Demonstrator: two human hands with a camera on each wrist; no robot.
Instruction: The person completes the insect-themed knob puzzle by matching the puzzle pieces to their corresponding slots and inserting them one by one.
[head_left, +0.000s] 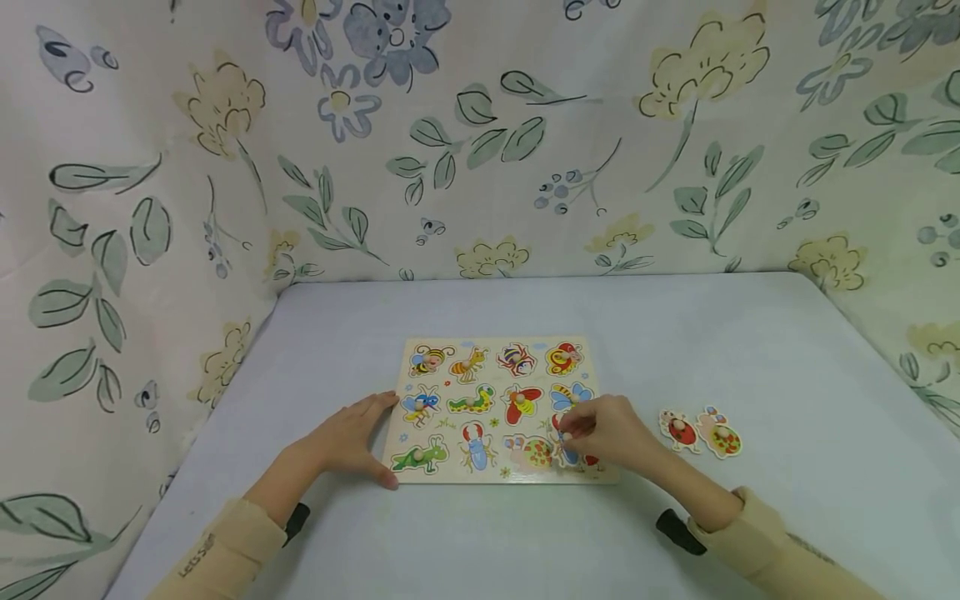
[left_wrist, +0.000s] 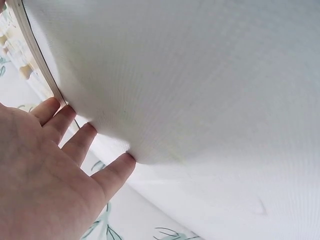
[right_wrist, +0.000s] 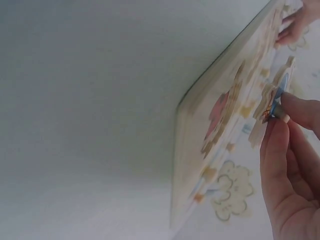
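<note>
A wooden insect peg puzzle board (head_left: 450, 477) lies flat on the table. Above its lower right part, my right hand (head_left: 609, 429) pinches the small knob of a blue beetle puzzle piece (head_left: 568, 455). The right wrist view has the beetle piece (right_wrist: 284, 86) tilted and apart from the board, between thumb and fingertips. At the board's left edge rests my left hand (head_left: 347, 437), thumb and fingers spread; its fingertips (left_wrist: 65, 111) touch the edge in the left wrist view. A printed blue beetle spot (head_left: 476, 450) and a snail spot (head_left: 531, 452) show in the bottom row.
Right of the board lie a loose ladybug piece (head_left: 679, 432) and a loose snail piece (head_left: 722, 435). Several knobbed insect pieces, among them a green grasshopper (head_left: 422, 457), sit in the board. A flowered curtain (head_left: 480, 167) hangs behind the white table (head_left: 480, 542).
</note>
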